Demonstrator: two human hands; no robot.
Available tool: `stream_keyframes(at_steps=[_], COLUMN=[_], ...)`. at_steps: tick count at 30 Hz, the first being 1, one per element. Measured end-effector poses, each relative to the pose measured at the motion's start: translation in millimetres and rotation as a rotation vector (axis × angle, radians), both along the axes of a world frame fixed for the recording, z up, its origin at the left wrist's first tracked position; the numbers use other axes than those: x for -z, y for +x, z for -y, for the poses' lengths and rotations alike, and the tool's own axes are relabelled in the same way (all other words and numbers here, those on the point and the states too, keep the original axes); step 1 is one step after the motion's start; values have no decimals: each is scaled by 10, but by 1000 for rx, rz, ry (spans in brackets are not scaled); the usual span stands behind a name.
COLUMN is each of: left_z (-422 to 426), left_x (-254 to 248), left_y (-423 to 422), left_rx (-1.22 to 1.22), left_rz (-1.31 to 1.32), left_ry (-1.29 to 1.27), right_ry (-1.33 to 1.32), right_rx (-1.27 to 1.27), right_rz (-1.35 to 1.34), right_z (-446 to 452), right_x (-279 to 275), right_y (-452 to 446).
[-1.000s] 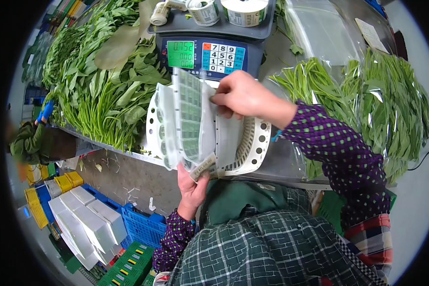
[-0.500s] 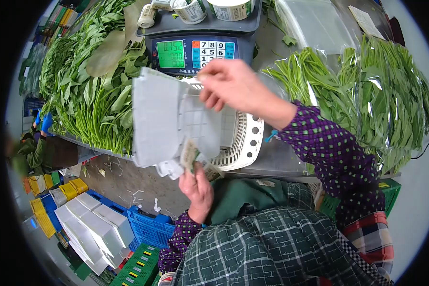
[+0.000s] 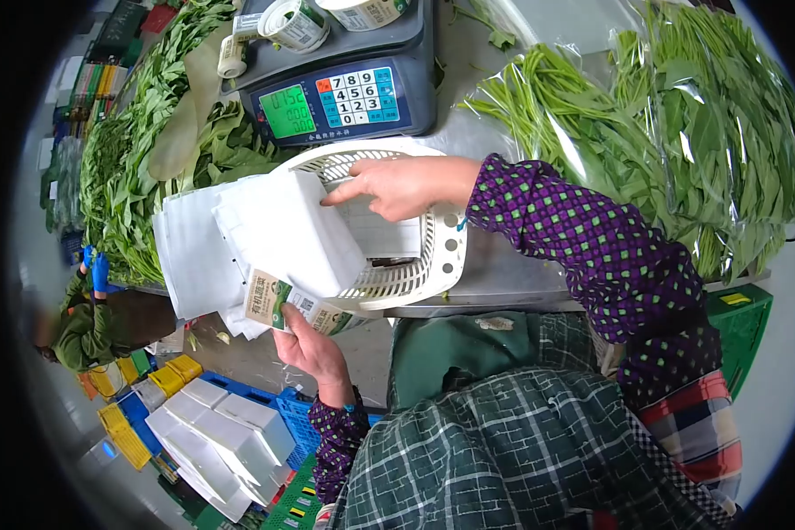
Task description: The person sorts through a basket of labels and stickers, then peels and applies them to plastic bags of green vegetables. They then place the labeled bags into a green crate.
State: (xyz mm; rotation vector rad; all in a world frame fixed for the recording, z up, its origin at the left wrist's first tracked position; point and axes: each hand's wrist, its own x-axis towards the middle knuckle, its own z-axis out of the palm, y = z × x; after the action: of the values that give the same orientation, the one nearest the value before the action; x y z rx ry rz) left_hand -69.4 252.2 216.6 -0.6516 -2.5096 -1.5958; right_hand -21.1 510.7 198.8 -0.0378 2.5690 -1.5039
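Note:
Label sheets with green-and-tan print (image 3: 278, 300) are gripped between the thumb and fingers of my left hand (image 3: 309, 347). Beside them, a bundle of white backing sheets (image 3: 283, 230) fans out to the left and over part of a white perforated basket (image 3: 430, 256). My right hand (image 3: 402, 187) is above the basket, its index finger stretched out at the upper right edge of the sheets and the other fingers curled. Nothing shows between its fingers. More pale sheets lie inside the basket.
Behind the basket stands a scale (image 3: 336, 104) bearing label rolls (image 3: 293, 25). Loose leafy greens (image 3: 119, 203) lie at left, bagged greens (image 3: 715, 150) at right. Blue-gloved hands of another person (image 3: 100, 271) show at far left. White boxes (image 3: 225, 433) and crates are below.
The sheets have spread and turned leftward, showing more white backing. My left hand has shifted left with the labels, and my right hand has moved down over the basket. The camera view has shifted.

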Motion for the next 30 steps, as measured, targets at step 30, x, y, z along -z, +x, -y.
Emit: stream_keyframes(at_steps=[30], left_z=[-24], left_x=[-2], left_y=[156], left_rx=[213], left_rz=[-251], left_ry=[-225], right_ry=[458], right_rx=[508], right_rz=[-50], right_z=[313], right_x=[45], right_y=[113])
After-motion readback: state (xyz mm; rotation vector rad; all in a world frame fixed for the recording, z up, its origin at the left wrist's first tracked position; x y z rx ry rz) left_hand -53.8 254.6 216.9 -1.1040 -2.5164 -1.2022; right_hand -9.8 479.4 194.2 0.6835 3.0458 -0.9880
